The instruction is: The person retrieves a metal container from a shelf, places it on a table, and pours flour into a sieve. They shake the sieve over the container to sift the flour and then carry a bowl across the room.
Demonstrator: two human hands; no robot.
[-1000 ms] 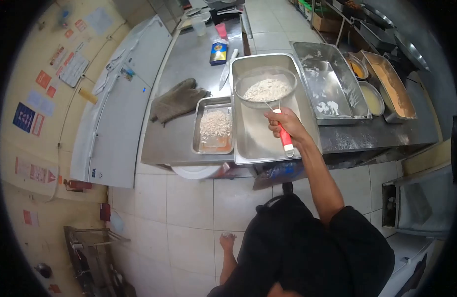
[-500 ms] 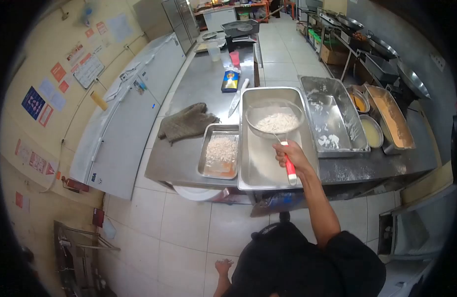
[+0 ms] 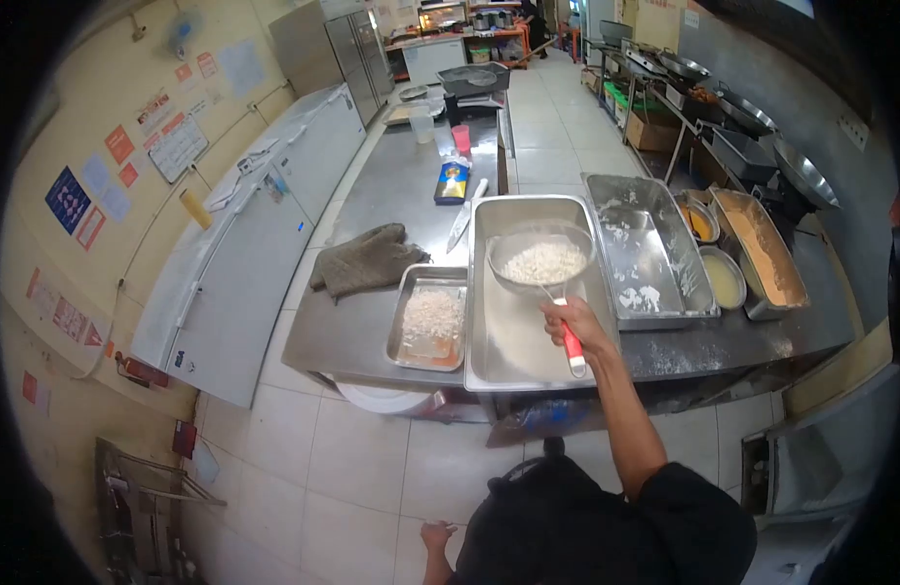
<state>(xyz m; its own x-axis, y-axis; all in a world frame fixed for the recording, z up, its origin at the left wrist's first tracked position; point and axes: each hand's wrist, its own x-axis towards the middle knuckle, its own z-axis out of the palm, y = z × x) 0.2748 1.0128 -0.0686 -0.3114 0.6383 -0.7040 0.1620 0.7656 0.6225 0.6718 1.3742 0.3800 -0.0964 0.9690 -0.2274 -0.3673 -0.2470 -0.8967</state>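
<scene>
My right hand (image 3: 574,327) is wrapped round the red and white handle of a round mesh strainer (image 3: 542,255). The strainer is over a deep steel tray (image 3: 489,361), with pale, flour-coated pieces in its mesh. Fine pale flour covers part of that tray's bottom. Low beside my body, my left hand (image 3: 437,533) hangs away from the table with nothing visible in it, its fingers loosely apart. A smaller steel tray (image 3: 408,360) just left of the deep one holds pale shredded pieces and some orange liquid.
A dark cloth mitt (image 3: 367,258), a knife (image 3: 466,216) and a dark packet (image 3: 452,182) lie on the steel table. Right of the deep tray are a flour-smeared pan (image 3: 654,234), a bowl of yellowish liquid (image 3: 724,278) and a tray of orange-brown powder (image 3: 762,244). White chest freezers (image 3: 240,263) line the left wall.
The camera view has tilted up slightly, so the table appears lower. The strainer stays over the deep tray in my right hand, and the pieces in it have shifted a little.
</scene>
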